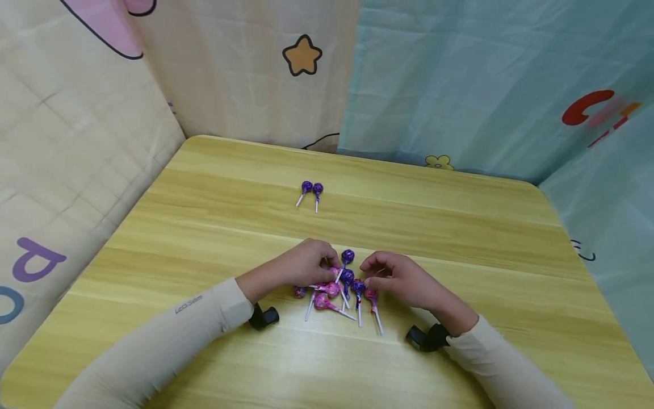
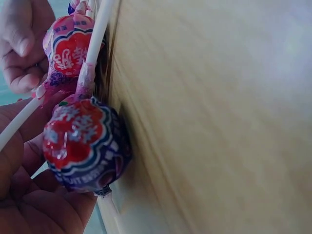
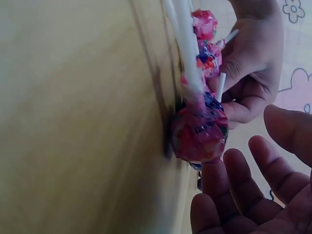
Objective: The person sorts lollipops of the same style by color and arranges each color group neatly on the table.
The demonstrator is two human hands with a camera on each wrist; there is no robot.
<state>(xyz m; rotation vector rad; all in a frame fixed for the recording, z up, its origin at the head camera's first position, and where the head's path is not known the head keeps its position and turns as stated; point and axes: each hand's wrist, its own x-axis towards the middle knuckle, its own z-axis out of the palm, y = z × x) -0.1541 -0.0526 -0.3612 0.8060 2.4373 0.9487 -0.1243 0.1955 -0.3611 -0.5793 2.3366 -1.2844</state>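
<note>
Several lollipops in pink and purple wrappers lie in a loose pile in the middle of the table, mostly with their white sticks toward the person. At the pile's left side my left hand pinches a pink lollipop between thumb and fingers. My right hand is at the right side, fingers loosely bent and apart, holding nothing. Its fingertips are right by a pink lollipop in the right wrist view. A purple-wrapped lollipop is close to the left hand in the left wrist view.
Two purple lollipops lie side by side farther back on the wooden table. Printed curtains hang behind the table and along its sides. A black camera mount sits at the right wrist, with another at the left.
</note>
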